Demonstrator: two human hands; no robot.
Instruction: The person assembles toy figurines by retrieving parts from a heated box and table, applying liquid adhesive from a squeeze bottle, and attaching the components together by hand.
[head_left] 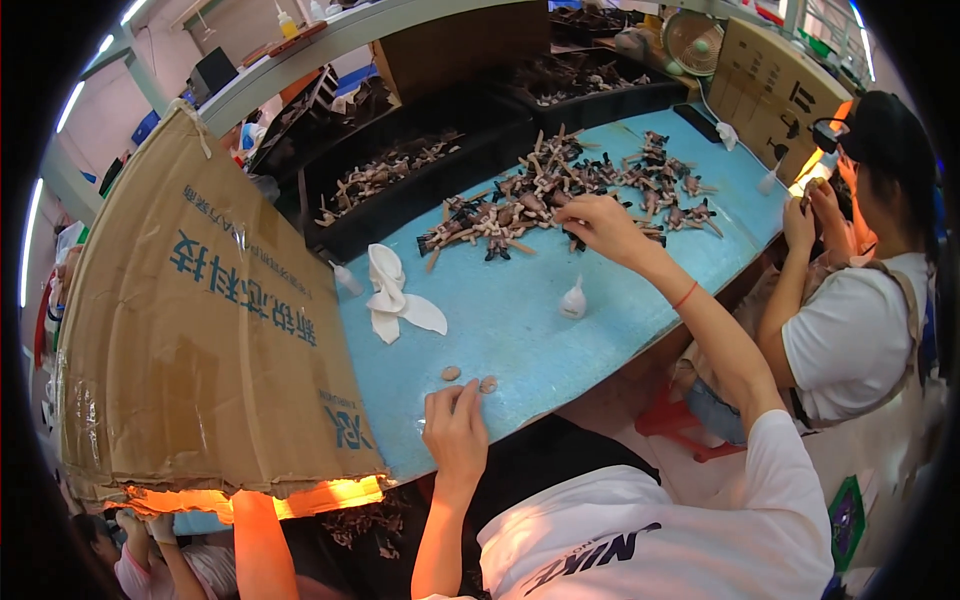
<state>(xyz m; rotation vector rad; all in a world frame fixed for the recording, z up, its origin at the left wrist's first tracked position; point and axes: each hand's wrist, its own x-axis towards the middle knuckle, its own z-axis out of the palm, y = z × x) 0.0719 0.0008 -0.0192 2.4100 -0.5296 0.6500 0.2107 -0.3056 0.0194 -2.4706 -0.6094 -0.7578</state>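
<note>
My left hand (457,432) is near the front edge of the blue table, fingers drawn together. A small tan oval piece (488,384) is at its fingertips, and a second tan piece (451,373) lies just beyond them. My right hand (603,228) stretches out to the near side of a pile of small brown-and-tan figures (520,205). Its fingertips are pinched on one of these small figures, which the fingers mostly hide. A white squeeze bottle (573,300) with a narrow tip stands below my right wrist.
A white cloth (388,295) lies crumpled at the left, beside another small bottle (346,279). A tall cardboard sheet (200,330) walls off the left side. Black trays (420,150) of parts line the back. At the right a co-worker (860,300) sits beside a lamp.
</note>
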